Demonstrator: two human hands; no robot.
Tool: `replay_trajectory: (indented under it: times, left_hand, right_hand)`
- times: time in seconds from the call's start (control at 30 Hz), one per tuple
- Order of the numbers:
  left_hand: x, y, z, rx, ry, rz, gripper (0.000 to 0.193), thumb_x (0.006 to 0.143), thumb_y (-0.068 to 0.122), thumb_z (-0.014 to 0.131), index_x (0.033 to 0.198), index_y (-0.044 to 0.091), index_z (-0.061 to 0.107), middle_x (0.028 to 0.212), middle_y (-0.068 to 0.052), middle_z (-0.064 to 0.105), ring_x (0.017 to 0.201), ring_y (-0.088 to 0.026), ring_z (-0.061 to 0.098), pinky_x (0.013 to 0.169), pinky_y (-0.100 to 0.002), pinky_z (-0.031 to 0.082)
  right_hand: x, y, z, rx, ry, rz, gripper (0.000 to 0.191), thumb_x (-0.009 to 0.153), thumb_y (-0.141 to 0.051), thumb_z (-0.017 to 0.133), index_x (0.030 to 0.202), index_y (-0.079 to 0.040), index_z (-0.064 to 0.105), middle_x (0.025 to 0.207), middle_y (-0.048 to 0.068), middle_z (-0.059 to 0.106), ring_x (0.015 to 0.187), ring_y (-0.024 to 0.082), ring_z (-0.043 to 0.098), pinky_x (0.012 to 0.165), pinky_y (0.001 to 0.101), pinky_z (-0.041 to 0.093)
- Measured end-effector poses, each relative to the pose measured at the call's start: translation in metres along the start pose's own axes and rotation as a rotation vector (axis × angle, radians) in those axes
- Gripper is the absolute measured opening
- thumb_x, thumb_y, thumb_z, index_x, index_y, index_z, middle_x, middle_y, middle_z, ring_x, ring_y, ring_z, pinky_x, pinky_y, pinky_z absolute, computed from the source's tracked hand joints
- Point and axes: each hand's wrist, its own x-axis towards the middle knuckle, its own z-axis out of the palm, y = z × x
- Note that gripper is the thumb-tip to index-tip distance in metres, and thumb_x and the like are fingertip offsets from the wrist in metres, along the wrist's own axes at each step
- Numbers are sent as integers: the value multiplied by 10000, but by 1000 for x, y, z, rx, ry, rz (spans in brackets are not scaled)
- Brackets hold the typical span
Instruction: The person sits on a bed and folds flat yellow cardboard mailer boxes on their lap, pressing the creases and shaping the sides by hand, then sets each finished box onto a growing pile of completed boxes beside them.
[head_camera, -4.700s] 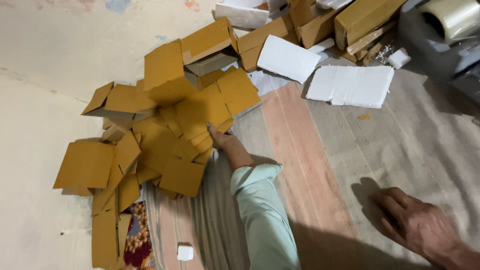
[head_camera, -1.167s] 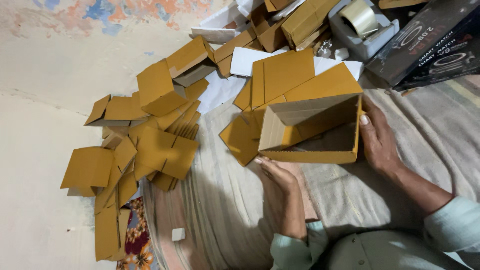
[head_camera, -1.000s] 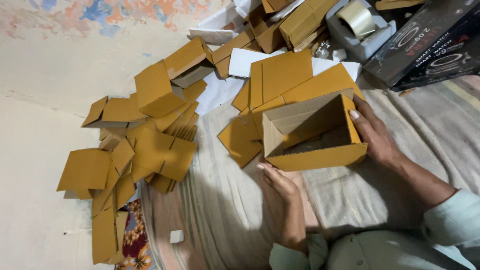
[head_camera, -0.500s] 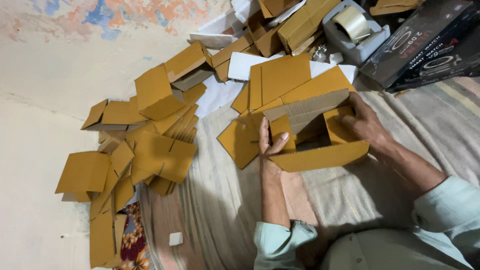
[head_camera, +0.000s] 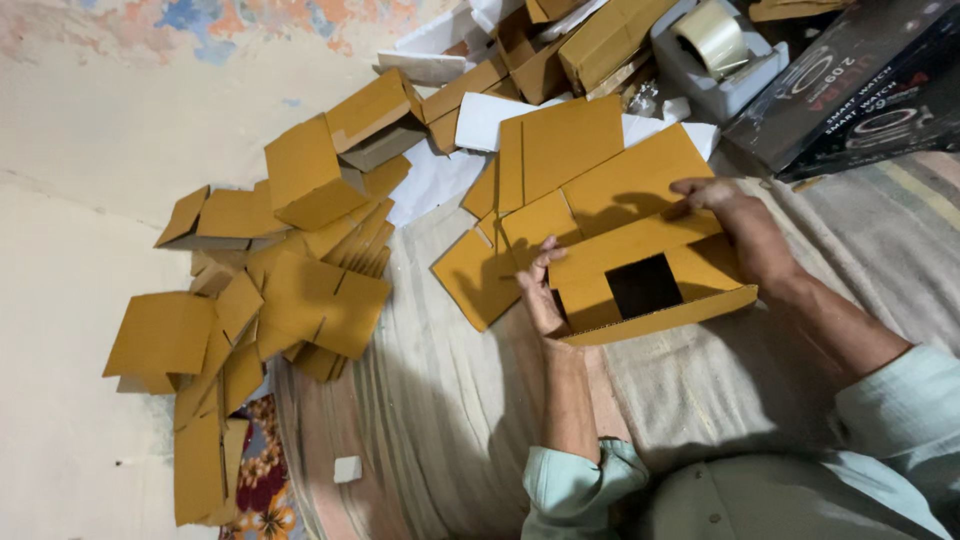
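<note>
I hold a brown cardboard box over the striped cloth in front of me. Its inner flaps are folded in, leaving a dark square gap in the middle. My left hand presses against the box's left end, fingers on the folded flap. My right hand grips the box's right side, fingertips on the top edge of the rear flap. The box's long lid flap stands open behind it.
A pile of flat and half-folded brown cartons lies to the left. More cartons, white sheets, a tape roll on a grey dispenser and a black printed box lie at the back. A small white block sits lower left.
I picked a carton from the pile and brought it before me. In the last second both hands folded its side flaps inward and tilted the box flatter.
</note>
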Motion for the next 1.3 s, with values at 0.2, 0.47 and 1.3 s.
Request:
replay_trajectory:
  times: [0.2,0.47,1.3]
  left_hand:
    - [-13,7,1,310,14,-112,542,1047,470,588,1251,-29,642,1508,-69,491,1329,-238,466,1155,-438,393]
    - [-56,26,13,951,-201,253,472,1093,406,558,1401,59,646,1663,-149,446,1587,-294,371,1325,-455,273]
    - [-39,19,10,1364,-86,-97,643,1104,504,270,1643,154,274,1715,-152,290,1596,-353,244,1277,-456,226]
  right_hand:
    - [8,0,0,-148,-33,187,270,999,-125,621,1253,-68,692,1023,64,678,897,161,598,806,321,508]
    - [1,9,-6,-243,-58,-52,253,1018,-130,583,1228,-25,676,1126,55,643,1028,135,604,908,304,487]
    - [-11,19,70,-1599,-440,-410,732,1004,-506,276,1574,-48,246,1645,196,235,1544,343,162,1255,472,45]
